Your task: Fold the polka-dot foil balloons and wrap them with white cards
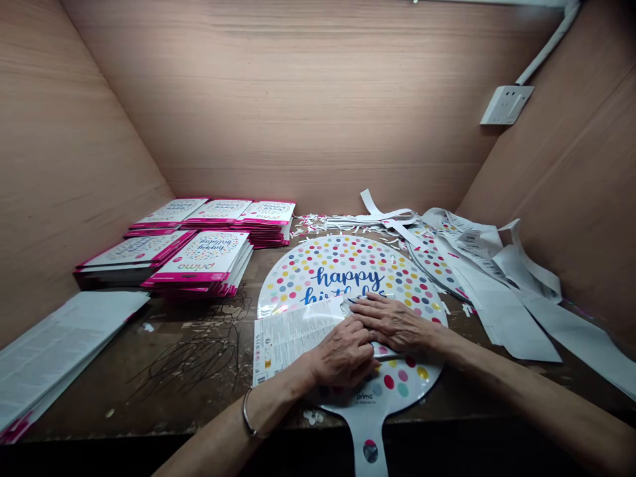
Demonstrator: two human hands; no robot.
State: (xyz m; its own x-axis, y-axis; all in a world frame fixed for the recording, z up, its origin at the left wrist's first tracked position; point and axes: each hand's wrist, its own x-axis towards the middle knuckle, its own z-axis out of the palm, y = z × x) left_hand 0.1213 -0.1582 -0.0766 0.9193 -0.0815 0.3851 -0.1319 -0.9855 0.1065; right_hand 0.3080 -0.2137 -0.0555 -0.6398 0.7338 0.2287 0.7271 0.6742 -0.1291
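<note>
A flat, round foil balloon [348,258] with coloured dots and blue "happy birthday" lettering lies in front of me, its neck [368,430] hanging over the table's front edge. Across its left half lies a white printed card [293,338] covered in small text. My left hand [345,354] rests on the card's right end and the balloon, its fingers curled; what they grip, if anything, is hidden. Flat beside and partly above it is my right hand [395,322], fingers stretched out. A bit of clear, shiny film [350,303] shows by the right fingertips.
Stacks of pink-edged balloon packs [199,255] stand back left. Printed cards [69,344] are piled at the left edge, near thin dark strings [209,351]. Paper strips [501,278] overlap more dotted balloons [432,255] at right. Wooden panels [318,99] surround the table; a socket [507,105] hangs right.
</note>
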